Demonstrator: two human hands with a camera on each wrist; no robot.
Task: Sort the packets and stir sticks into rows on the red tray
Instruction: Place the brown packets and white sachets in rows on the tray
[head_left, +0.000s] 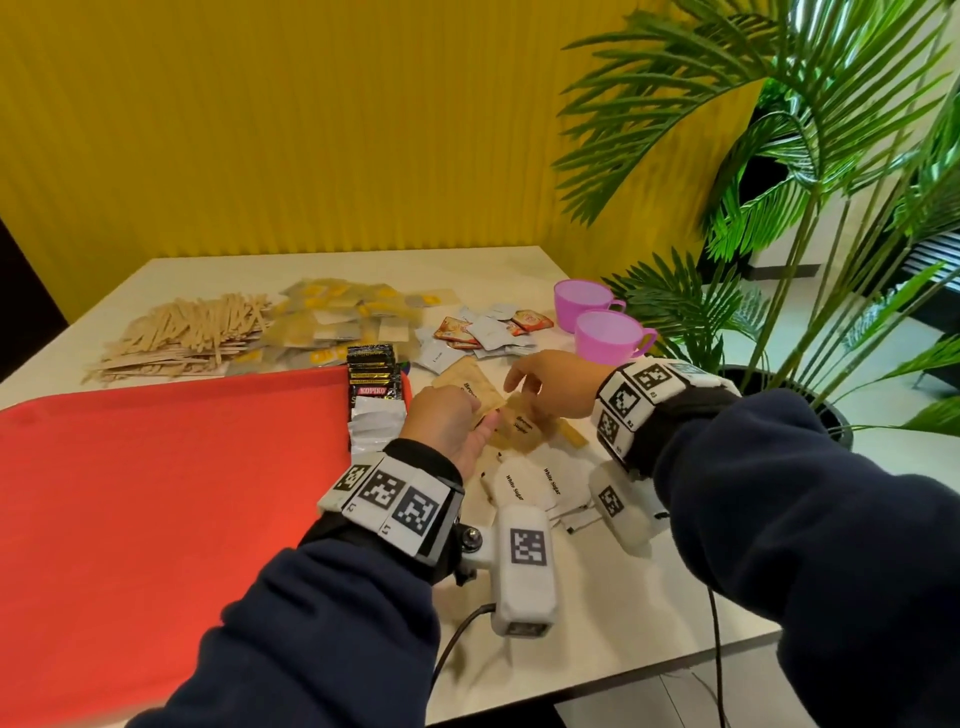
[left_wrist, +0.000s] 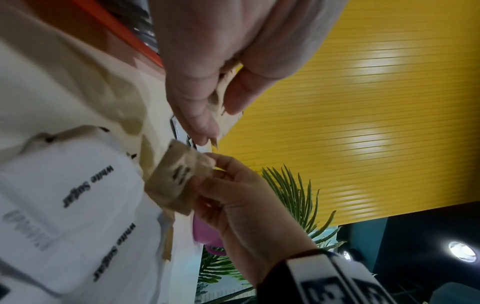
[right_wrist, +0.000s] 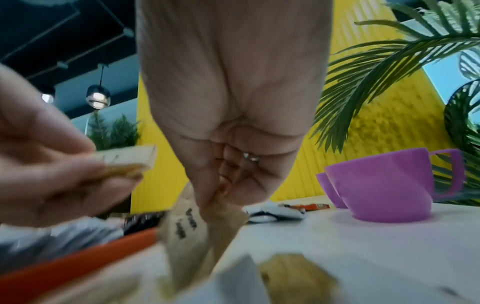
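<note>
Brown sugar packets (head_left: 470, 387) pinched in both hands, left (head_left: 447, 423) and right (head_left: 545, 382), beside red tray (head_left: 156, 493).

My table (head_left: 519, 270) is pale. On it lies the red tray (head_left: 156, 493), and behind the tray a heap of wooden stir sticks (head_left: 182, 332) beside a heap of yellow packets (head_left: 332, 322). More to the right lie small red and white packets (head_left: 488, 330), two purple cups (head_left: 602, 322), and near me white sugar packets (head_left: 524, 483).
</note>
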